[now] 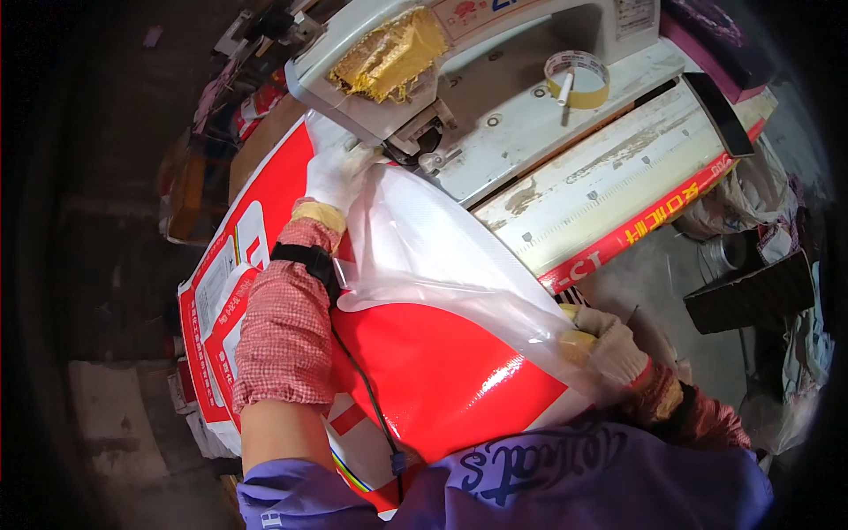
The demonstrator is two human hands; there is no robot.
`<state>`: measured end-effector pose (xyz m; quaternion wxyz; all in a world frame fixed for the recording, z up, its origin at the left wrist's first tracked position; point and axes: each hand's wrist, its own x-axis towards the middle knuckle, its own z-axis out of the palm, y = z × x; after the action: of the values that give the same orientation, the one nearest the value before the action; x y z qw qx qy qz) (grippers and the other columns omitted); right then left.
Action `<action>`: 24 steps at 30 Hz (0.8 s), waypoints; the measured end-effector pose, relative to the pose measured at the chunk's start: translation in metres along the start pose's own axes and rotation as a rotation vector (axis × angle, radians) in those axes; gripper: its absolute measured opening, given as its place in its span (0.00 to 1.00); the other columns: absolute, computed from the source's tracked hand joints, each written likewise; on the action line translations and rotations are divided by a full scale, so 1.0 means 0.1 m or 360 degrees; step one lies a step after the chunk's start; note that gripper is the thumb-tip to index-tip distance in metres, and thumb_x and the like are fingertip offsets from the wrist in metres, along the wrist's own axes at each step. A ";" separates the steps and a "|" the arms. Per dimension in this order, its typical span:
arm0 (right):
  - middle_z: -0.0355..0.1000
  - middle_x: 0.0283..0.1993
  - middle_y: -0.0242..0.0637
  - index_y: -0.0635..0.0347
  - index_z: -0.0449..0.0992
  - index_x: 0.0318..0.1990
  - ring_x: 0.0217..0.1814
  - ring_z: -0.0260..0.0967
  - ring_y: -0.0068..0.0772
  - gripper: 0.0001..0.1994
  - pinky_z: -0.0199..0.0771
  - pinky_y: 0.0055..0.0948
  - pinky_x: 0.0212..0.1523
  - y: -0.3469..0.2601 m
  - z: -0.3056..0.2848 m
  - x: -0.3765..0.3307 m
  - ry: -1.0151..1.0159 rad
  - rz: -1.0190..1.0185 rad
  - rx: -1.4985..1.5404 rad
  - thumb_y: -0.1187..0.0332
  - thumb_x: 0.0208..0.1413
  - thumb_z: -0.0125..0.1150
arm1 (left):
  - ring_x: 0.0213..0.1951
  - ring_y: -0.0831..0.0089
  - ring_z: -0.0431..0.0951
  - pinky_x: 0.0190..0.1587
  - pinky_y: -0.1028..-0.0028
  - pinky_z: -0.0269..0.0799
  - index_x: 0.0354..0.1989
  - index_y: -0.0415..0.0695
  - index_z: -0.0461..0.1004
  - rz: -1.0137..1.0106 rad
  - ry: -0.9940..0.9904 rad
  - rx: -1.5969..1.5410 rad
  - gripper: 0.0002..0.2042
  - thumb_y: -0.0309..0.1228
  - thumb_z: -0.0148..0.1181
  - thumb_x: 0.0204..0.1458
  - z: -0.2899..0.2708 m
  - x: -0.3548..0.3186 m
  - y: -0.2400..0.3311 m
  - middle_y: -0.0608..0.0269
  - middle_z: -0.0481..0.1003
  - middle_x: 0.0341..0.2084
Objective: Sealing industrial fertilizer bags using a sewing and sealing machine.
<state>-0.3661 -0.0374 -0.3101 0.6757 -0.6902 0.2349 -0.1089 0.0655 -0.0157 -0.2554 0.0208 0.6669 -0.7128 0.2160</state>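
A large red and white woven plastic bag (pixel 424 371) with a clear film liner (pixel 415 283) lies spread before me. Its far edge runs up to the presser foot (pixel 415 141) of a big white sewing machine (pixel 521 106). My left hand (pixel 340 172), in a white glove, is closed on the bag's edge just left of the foot; its fingertips are partly blurred. Farther right and nearer to me, my right hand (pixel 609 346), in a pale glove with yellowish fingertips, grips the other end of the bag and film, pulling that edge fairly straight.
On the machine bed stands a roll of yellow tape (pixel 579 81) with a white stick leaning in it. A worn, ruler-marked board (pixel 609 185) with a red front strip borders the bed. Yellow foam (pixel 390 55) is fixed to the machine head. A dark box (pixel 751 296) sits at right.
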 end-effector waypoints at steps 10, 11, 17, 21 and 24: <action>0.71 0.23 0.40 0.60 0.71 0.53 0.23 0.71 0.40 0.24 0.71 0.33 0.24 -0.34 0.01 -0.01 -0.0107 -0.0337 -0.1442 0.59 0.50 0.60 | 0.34 0.54 0.76 0.38 0.63 0.71 0.36 0.49 0.76 0.0071 -0.0427 0.0031 0.09 0.30 0.51 0.49 -0.13 0.11 0.06 0.54 0.75 0.31; 0.72 0.23 0.40 0.60 0.70 0.53 0.24 0.71 0.42 0.25 0.71 0.34 0.23 -0.36 0.02 0.00 -0.0145 -0.0334 -0.1531 0.56 0.49 0.61 | 0.34 0.53 0.76 0.39 0.62 0.71 0.38 0.49 0.76 -0.0091 -0.0531 -0.0139 0.09 0.31 0.50 0.51 -0.21 0.08 0.07 0.53 0.75 0.31; 0.73 0.25 0.41 0.56 0.67 0.57 0.24 0.72 0.42 0.30 0.70 0.37 0.22 -0.51 0.07 -0.07 -0.0619 0.0229 -0.1658 0.47 0.52 0.53 | 0.37 0.51 0.75 0.40 0.60 0.70 0.43 0.48 0.75 -0.0335 -0.1079 -0.0185 0.12 0.35 0.48 0.55 -0.46 -0.01 0.20 0.49 0.75 0.35; 0.73 0.26 0.40 0.54 0.75 0.41 0.28 0.74 0.40 0.18 0.71 0.37 0.25 -0.51 0.06 0.06 -0.0572 0.0329 -0.1591 0.51 0.51 0.54 | 0.40 0.51 0.75 0.43 0.63 0.69 0.40 0.45 0.76 -0.0156 -0.0880 -0.0190 0.12 0.33 0.49 0.52 -0.05 0.17 -0.03 0.48 0.75 0.37; 0.74 0.27 0.36 0.57 0.74 0.33 0.28 0.73 0.37 0.11 0.72 0.37 0.27 -0.44 0.20 0.48 -0.0229 -0.0342 -0.1590 0.60 0.49 0.57 | 0.43 0.52 0.73 0.46 0.65 0.69 0.41 0.45 0.76 -0.0303 -0.0378 -0.0364 0.12 0.32 0.50 0.51 0.21 0.36 -0.49 0.48 0.75 0.39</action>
<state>-0.3071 -0.0436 -0.2761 0.2631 -0.9547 0.1389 -0.0044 0.1141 -0.0571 -0.2494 0.0325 0.7454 -0.6639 0.0504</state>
